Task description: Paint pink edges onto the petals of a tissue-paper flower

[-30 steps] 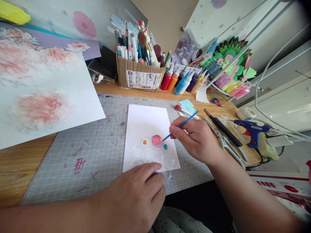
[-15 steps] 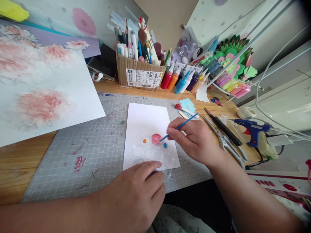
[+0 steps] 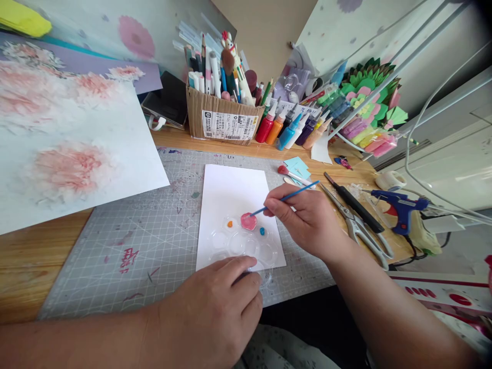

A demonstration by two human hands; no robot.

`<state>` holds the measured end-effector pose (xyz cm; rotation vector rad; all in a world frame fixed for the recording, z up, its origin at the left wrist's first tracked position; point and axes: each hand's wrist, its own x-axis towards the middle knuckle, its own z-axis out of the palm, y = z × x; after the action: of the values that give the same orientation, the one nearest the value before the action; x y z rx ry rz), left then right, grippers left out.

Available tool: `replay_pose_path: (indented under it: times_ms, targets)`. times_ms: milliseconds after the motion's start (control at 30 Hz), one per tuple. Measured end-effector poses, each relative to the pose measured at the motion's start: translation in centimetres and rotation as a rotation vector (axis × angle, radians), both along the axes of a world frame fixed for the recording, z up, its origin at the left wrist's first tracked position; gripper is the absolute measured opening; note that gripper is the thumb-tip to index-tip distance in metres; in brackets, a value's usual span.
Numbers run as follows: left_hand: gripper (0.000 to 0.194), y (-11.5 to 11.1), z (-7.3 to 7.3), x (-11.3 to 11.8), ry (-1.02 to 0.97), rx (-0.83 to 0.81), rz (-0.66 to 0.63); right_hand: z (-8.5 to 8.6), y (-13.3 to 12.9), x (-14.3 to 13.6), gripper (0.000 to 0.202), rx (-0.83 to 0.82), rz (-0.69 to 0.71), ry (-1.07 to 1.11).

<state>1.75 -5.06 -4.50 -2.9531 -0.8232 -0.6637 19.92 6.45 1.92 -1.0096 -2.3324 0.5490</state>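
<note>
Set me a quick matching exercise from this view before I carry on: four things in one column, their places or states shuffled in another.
Things
1. Thin blue paintbrush
2. Clear plastic palette
3. Blue glue gun
4. Brown cardboard box

Places or states
A. Holds slim white pens
B. In the right hand, tip at the round pink paint patch
C. Right of the grey-handled metal scissors
D. On the rectangular white paper sheet, touched by the left hand

Pairs: 1-B, 2-D, 3-C, 4-A
</note>
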Motion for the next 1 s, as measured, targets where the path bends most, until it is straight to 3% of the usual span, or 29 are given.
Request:
replay_pose_path:
  times_ms: [167, 500, 633, 1000]
  targets:
    - [0.019, -0.13, 0.34, -0.14, -0.008, 0.008, 0.019, -0.07, -0.15, -0.02, 0.022, -0.043, 0.007, 0.01]
    - [0.016, 0.1, 0.17, 0.07, -0.024, -0.012, 0.018, -0.12, -0.1, -0.04, 0.023, 0.054, -0.021, 0.005]
    - [0.015, 0.12, -0.02, 0.05, -0.026, -0.002, 0.033, -0.14, -0.11, -0.02, 0.022, -0.01, 0.009, -0.006]
    - [0.014, -0.07, 0.26, -0.05, -0.027, -0.009, 0.013, -0.07, -0.26, 0.14, 0.022, 0.057, -0.037, 0.01]
